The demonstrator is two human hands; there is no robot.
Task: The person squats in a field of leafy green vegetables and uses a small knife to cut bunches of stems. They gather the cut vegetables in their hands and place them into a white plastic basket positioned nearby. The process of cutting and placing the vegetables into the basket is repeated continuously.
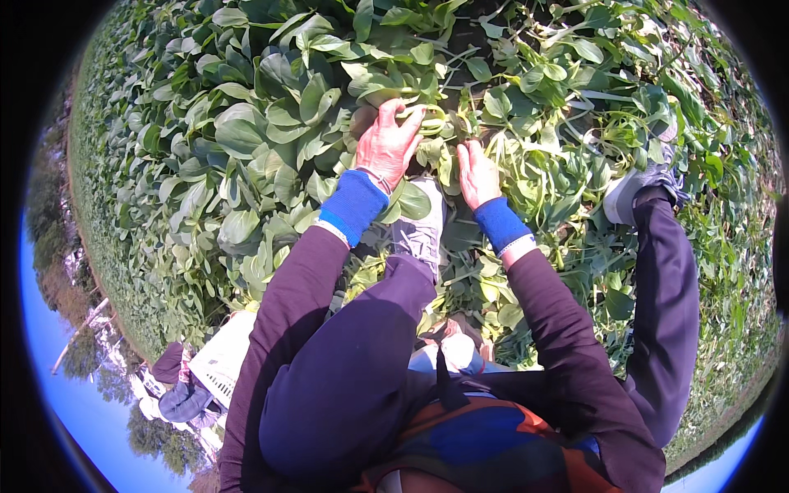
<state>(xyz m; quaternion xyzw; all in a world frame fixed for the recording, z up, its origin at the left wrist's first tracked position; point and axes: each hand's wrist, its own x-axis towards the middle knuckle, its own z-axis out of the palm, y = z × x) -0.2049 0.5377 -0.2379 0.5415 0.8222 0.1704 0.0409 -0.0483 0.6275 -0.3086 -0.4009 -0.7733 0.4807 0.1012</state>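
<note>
Leafy green plants with pale stalks point(434, 120) stand before me. My left hand point(387, 145) rests at the base of one, its thumb and fingers bent around the stalks at the edge of the dense leaves point(240, 132). A little to the right, my right hand point(479, 175) is low among smaller, yellowish leaves point(524, 169), fingers pointing forward and close together. Whether anything lies under its fingers is hidden. Both wrists have blue knitted cuffs.
My shoes point(422, 215) stand among the plants, one between my hands, the other point(641, 179) far right. Loose, flattened greens point(573, 111) cover the ground at right. At lower left, another person point(188, 394) bends beside a white plastic crate point(225, 354).
</note>
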